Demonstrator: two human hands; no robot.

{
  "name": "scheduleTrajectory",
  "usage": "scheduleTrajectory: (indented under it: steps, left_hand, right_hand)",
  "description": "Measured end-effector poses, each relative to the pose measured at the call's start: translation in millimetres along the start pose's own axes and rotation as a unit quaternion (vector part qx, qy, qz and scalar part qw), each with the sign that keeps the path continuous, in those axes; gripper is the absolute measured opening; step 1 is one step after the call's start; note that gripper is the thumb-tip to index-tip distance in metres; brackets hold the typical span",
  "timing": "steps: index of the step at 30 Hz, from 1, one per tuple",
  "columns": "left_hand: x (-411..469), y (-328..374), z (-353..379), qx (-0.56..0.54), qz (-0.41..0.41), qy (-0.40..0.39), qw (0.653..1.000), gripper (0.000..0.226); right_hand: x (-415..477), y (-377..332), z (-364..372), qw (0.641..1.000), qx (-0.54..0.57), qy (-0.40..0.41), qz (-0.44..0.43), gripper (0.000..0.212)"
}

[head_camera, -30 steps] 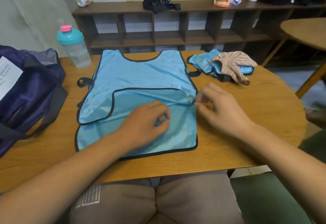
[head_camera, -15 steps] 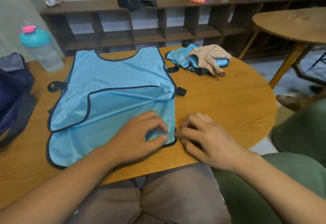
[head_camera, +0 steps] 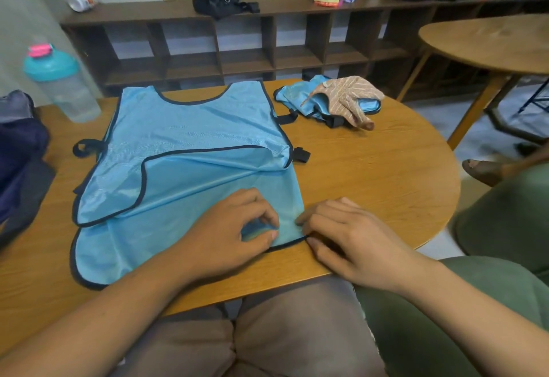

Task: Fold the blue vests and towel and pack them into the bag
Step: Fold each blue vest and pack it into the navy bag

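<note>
1. Spread vest (head_camera: 190,150) lies on the counter (head_camera: 380,174). One panel is flipped partway over, and the lower right corner sits near the counter's front edge.
2. Left hand (head_camera: 234,234) pinches vest fabric just inside that corner, thumb against curled fingers.
3. Right hand (head_camera: 350,237) is just beside it, fingers curled at the hem corner with one fingertip touching the edge. Cannot tell whether it pinches or only rests. The hands are close together, not touching.
4. Second vest (head_camera: 292,95) is crumpled at the far side with the striped towel (head_camera: 353,94) draped on it. Bag (head_camera: 20,153) is at the left edge, well apart from both hands.
5. Risk: the fabric looks thin and slick. With both hands at one corner, a pull likely drags the whole vest or skews the fold.
6. Risk: the loose flipped panel may slide out of line and bunch.
7. Risk: side straps (head_camera: 301,155) stick out and may end up outside the fold or snag.
8. Risk: the corner is close to the edge and could slip off toward the lap.
9. Shaker bottle (head_camera: 59,82) stands near the vest's far left shoulder. A wide sweep could tip it.
</note>
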State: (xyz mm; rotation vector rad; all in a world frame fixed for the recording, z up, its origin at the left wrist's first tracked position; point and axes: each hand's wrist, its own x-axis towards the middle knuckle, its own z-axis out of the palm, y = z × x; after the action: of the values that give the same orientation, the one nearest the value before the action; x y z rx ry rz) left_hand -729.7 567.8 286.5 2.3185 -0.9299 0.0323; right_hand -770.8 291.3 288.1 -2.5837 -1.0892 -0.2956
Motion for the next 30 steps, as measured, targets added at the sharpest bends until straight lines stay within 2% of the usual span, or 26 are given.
scheduleTrajectory:
  steps: [7,14,21,30]
  left_hand:
    - [0,1,-1,-0.005,-0.010,-0.003,1.000,0.008]
    - [-1,3,-2,-0.005,-0.013,-0.011,1.000,0.009]
    - [-2,4,-3,0.007,0.000,-0.031,1.000,0.022]
    - [-17,17,-12,-0.035,0.009,-0.114,0.993,0.031]
  right_hand:
    - [6,13,-7,0.998,-0.054,0.012,0.018,0.015]
    - [5,14,-14,0.999,-0.053,0.005,0.003,0.010]
    - [4,14,-3,0.999,-0.026,-0.023,0.018,0.033]
    - [13,17,-13,0.997,-0.075,0.015,-0.025,0.029]
